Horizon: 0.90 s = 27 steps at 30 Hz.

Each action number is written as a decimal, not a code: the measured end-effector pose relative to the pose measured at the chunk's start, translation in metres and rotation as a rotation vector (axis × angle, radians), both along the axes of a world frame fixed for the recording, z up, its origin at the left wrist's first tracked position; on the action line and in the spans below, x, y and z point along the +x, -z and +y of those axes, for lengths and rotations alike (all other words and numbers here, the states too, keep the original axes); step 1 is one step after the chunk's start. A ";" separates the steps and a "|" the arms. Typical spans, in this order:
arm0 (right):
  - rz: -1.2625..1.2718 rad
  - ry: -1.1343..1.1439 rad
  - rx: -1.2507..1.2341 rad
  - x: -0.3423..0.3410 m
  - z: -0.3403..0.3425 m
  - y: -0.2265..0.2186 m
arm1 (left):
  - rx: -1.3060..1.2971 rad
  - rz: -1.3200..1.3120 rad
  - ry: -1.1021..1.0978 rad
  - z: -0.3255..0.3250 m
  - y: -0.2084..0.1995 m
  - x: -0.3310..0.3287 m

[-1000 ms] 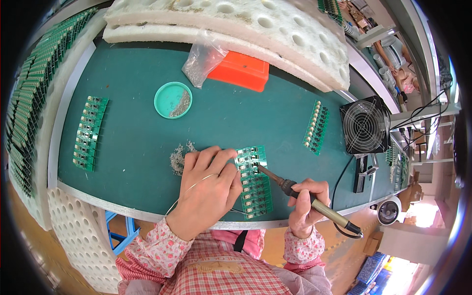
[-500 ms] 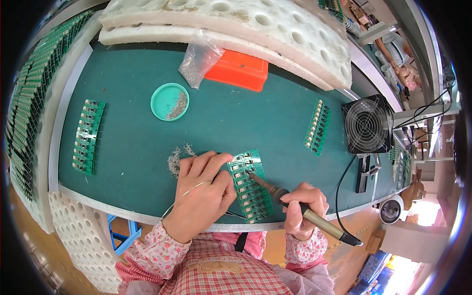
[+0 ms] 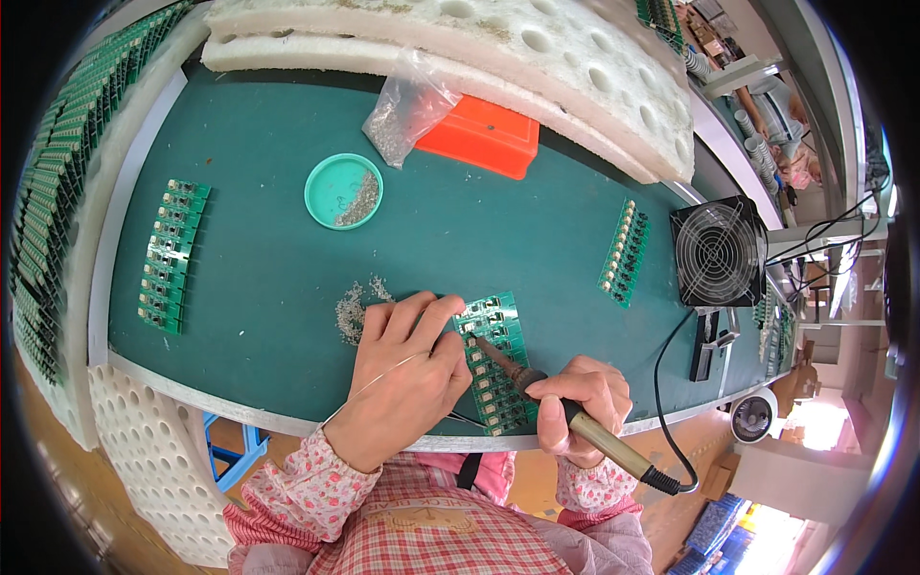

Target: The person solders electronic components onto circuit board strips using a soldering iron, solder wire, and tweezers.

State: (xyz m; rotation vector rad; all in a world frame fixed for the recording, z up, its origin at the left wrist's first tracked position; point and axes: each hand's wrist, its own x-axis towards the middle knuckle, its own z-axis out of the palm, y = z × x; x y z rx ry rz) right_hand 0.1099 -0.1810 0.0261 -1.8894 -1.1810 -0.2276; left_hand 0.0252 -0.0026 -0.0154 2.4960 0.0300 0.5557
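Note:
My right hand is closed around the handle of a soldering iron, which slants up and to the left. Its tip touches the upper left part of a green circuit board carrying rows of small white and dark parts. Against that board's left edge rests my left hand, fingers curled, the fingertips by the upper corner; what they pinch is hidden. A thin silvery strand crosses the back of this hand. From beneath it pokes a thin dark rod. Tiny clear-looking pieces lie in a pile beside the fingers.
A round teal dish holds more small bits. Behind are a plastic bag, an orange-red box and white foam. Boards lie left and right, near a black fan. Boards stand densely racked at far left.
The soldering iron's tip has moved left across the board, and my right hand has shifted left with it. My left hand stays by the board's edge. The whole view has shifted slightly.

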 end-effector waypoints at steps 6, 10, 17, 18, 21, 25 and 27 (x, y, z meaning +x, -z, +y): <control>-0.012 -0.002 -0.037 -0.002 0.002 -0.002 | -0.002 -0.005 -0.006 0.000 0.000 0.001; -0.032 0.003 -0.046 -0.004 0.004 -0.002 | -0.021 -0.003 -0.001 0.000 0.000 0.002; -0.040 -0.065 -0.081 -0.005 0.005 -0.007 | -0.027 -0.017 -0.005 0.000 0.001 0.002; -0.067 -0.070 -0.081 -0.006 0.006 -0.007 | -0.027 -0.017 -0.003 0.000 0.000 0.002; -0.123 -0.083 -0.111 -0.009 0.009 -0.010 | -0.035 -0.014 0.001 0.000 0.000 0.002; -0.169 -0.091 -0.153 -0.013 0.013 -0.007 | -0.058 -0.026 -0.007 0.002 0.004 0.000; -0.177 -0.078 -0.169 -0.013 0.013 -0.009 | -0.064 -0.028 -0.005 0.002 0.002 0.001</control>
